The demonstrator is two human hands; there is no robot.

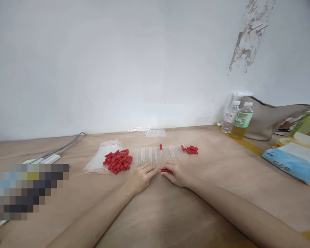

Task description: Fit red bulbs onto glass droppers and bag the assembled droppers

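Observation:
In the middle of the table my right hand (177, 175) is closed around a red rubber dropper bulb (165, 170), which lies sideways between thumb and fingers. My left hand (144, 177) is pinched just left of it, with a short pale end of a clear dropper tube showing between the two hands; the rest is hidden by my fingers. Beyond the hands lies a row of clear dropper tubes (144, 156), one topped by a red bulb (160, 147). A heap of red rubber bulbs (118, 161) is at the left, a smaller group (191, 150) at the right.
Clear zip bags (99, 160) lie under the left heap, and another small bag (155, 133) is by the wall. Two bottles (242, 120) and a grey-brown container (260, 119) stand at the back right, near a blue tissue pack (290, 163). Cables (64, 146) are at the left.

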